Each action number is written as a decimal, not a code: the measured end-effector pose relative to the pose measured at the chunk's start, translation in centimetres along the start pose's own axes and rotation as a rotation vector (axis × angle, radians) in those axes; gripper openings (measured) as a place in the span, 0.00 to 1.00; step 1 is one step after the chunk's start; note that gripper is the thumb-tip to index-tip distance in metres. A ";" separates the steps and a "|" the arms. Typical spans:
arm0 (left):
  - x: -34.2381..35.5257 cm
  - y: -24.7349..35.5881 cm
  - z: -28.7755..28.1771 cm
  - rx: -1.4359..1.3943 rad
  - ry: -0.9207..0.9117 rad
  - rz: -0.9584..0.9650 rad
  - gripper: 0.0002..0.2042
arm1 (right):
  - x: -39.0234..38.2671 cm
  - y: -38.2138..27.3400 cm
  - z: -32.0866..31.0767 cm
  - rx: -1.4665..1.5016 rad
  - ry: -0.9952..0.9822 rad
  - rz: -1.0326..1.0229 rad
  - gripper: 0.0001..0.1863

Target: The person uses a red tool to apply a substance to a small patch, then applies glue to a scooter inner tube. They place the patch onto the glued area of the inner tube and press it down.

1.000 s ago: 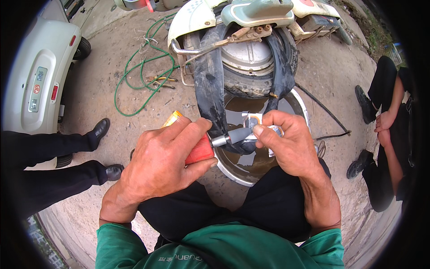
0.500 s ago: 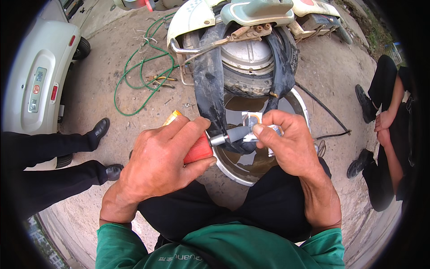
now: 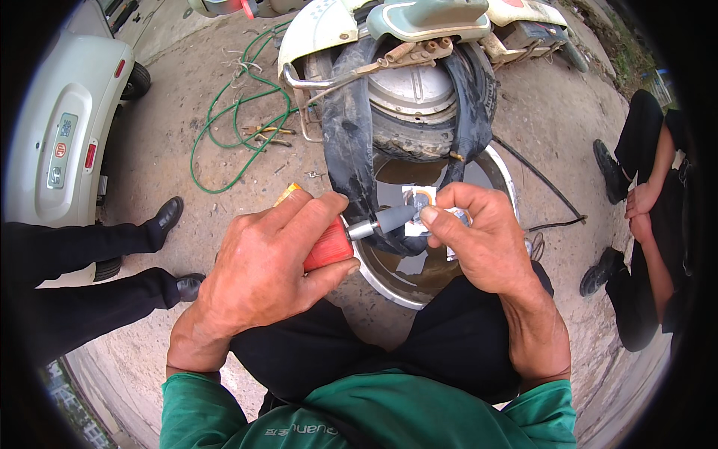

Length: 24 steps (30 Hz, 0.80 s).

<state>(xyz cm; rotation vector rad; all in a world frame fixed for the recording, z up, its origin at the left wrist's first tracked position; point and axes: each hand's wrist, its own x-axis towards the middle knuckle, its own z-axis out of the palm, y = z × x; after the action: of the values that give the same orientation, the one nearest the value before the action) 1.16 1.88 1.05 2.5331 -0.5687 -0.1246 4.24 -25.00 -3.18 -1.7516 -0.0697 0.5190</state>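
My left hand [image 3: 258, 266] is wrapped round a red handheld grinder [image 3: 327, 248] with a short metal chuck. Its grey cone-shaped grinding tip [image 3: 394, 218] points right, up against a small patch on foil backing [image 3: 420, 196]. Between thumb and forefinger, my right hand [image 3: 486, 243] pinches this patch; another bit of foil packing shows below those fingers. Just beyond my hands, a black inner tube [image 3: 348, 142] hangs in a loop from the wheel [image 3: 404, 142], its lower part in a metal basin [image 3: 511, 179] of muddy water. Whether the tip is spinning, I cannot tell.
The wheel belongs to a pale scooter [image 3: 318, 34] lying across the far side. Left of it are a green hose [image 3: 196, 150] and pliers [image 3: 275, 140]. A white car [image 3: 75, 135] stands at left. A person's legs [image 3: 112, 295] are at left, another crouching person [image 3: 647, 202] at right.
The grinder and my left hand have shifted very slightly left, and the patch has moved a touch left too. Both grips are the same.
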 end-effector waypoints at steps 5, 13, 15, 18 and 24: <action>-0.1 -0.1 0.1 0.010 0.002 0.063 0.31 | 0.1 0.3 0.1 0.019 0.004 -0.012 0.11; -0.1 0.2 0.1 0.018 -0.003 0.032 0.31 | 0.1 0.4 0.1 0.022 0.006 -0.007 0.12; -0.1 0.0 0.1 0.005 0.010 0.004 0.31 | 0.0 -0.1 0.1 -0.003 0.005 0.012 0.12; -0.2 0.4 0.1 0.020 -0.018 0.045 0.31 | 0.1 0.1 -0.1 -0.002 0.002 0.000 0.12; -0.1 0.1 0.0 0.002 0.004 0.007 0.31 | 0.0 0.2 0.2 0.025 0.003 0.003 0.11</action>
<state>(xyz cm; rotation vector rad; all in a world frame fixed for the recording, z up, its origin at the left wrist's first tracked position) 1.06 1.82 1.07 2.5325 -0.5761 -0.1169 4.11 -24.90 -3.40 -1.7279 -0.0581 0.5177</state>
